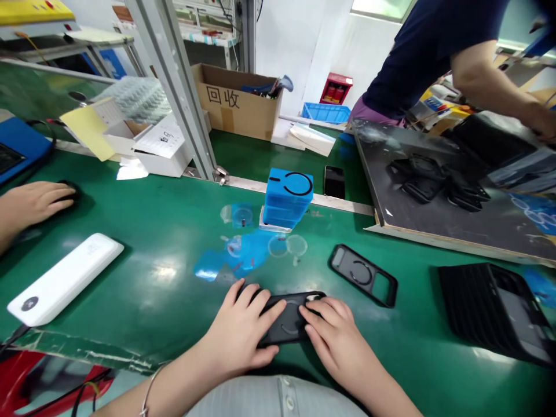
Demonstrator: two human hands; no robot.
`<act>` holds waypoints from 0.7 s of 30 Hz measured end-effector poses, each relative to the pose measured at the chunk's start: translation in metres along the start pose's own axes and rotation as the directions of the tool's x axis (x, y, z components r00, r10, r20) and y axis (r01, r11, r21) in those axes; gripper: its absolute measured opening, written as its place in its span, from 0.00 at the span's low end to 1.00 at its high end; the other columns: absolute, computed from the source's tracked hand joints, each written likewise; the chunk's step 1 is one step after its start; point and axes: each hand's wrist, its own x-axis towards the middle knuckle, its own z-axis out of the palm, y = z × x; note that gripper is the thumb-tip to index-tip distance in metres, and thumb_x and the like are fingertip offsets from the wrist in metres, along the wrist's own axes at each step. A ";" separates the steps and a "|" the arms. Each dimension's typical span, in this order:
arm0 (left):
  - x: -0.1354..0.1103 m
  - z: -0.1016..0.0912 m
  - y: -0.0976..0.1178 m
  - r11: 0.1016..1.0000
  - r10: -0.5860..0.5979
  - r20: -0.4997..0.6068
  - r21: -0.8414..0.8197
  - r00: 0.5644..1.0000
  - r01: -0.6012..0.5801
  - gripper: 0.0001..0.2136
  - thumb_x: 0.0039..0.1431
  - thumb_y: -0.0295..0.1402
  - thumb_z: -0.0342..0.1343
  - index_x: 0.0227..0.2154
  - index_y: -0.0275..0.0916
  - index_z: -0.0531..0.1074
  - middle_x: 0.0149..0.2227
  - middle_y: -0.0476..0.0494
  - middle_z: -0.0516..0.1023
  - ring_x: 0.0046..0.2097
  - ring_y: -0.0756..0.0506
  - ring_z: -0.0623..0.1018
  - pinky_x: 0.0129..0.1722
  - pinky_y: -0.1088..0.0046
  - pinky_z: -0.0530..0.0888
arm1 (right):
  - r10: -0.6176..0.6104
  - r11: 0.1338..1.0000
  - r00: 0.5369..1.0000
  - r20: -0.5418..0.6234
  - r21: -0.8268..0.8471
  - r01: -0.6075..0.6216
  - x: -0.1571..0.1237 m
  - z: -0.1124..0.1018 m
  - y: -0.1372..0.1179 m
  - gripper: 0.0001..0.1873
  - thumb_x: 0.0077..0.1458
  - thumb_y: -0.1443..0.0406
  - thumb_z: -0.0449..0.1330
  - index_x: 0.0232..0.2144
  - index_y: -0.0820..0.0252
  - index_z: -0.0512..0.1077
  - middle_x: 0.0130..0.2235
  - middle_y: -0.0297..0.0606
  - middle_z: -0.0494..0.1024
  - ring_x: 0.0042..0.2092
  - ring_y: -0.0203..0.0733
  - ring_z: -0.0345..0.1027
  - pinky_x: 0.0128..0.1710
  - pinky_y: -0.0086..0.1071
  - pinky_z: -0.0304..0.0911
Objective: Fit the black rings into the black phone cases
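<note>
Left hand (pixel 241 327) and right hand (pixel 334 331) clasp 1 matte-black, round-cornered phone case (pixel 286 325), with 1 ring-marked case (pixel 363 274) to its right and 1 boxy blue stack (pixel 286 201) beyond it.

Black phone case (pixel 289 321), seemingly lying flat.

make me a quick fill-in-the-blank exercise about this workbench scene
1. The left hand and right hand both touch a phone case whose colour is ____.
2. The colour of the tabletop under them is ____.
3. The tall block beyond the hands is coloured ____.
4. Of the picture's left and right edges, the white power bank lies nearer the ____ one.

Missing words: black; green; blue; left
</note>
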 end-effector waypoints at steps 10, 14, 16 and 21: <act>0.006 -0.004 -0.003 0.999 0.039 0.047 0.025 0.998 -0.040 0.32 0.52 0.55 0.59 0.58 0.50 0.68 0.48 0.43 0.74 0.49 0.35 0.70 0.58 0.47 0.57 | 0.010 0.996 0.999 -0.038 0.086 -0.007 0.000 0.000 0.003 0.15 0.65 0.68 0.52 0.49 0.57 0.75 0.45 0.45 0.77 0.49 0.50 0.68 0.49 0.49 0.67; 0.011 -0.007 -0.002 0.998 0.056 0.095 0.025 0.994 -0.059 0.33 0.52 0.55 0.59 0.60 0.49 0.66 0.48 0.42 0.73 0.48 0.36 0.70 0.58 0.47 0.57 | 0.007 0.995 0.999 -0.053 0.102 -0.002 -0.003 0.004 0.005 0.14 0.64 0.69 0.52 0.49 0.57 0.74 0.45 0.45 0.76 0.50 0.50 0.68 0.49 0.49 0.67; 0.014 -0.008 -0.002 0.998 0.057 0.123 0.013 0.991 -0.059 0.34 0.52 0.54 0.59 0.60 0.48 0.66 0.48 0.41 0.73 0.49 0.36 0.70 0.58 0.46 0.56 | -0.005 0.994 0.997 -0.077 0.108 0.014 -0.004 0.007 0.006 0.15 0.64 0.69 0.53 0.51 0.58 0.73 0.45 0.45 0.76 0.49 0.50 0.68 0.49 0.49 0.67; 0.019 -0.009 -0.006 0.997 0.079 0.139 -0.003 0.987 -0.079 0.33 0.50 0.55 0.60 0.58 0.47 0.68 0.46 0.42 0.74 0.47 0.36 0.70 0.58 0.45 0.56 | -0.031 0.995 0.992 -0.123 0.085 0.042 -0.005 0.012 0.006 0.16 0.64 0.70 0.53 0.52 0.61 0.71 0.45 0.46 0.76 0.49 0.50 0.67 0.49 0.51 0.67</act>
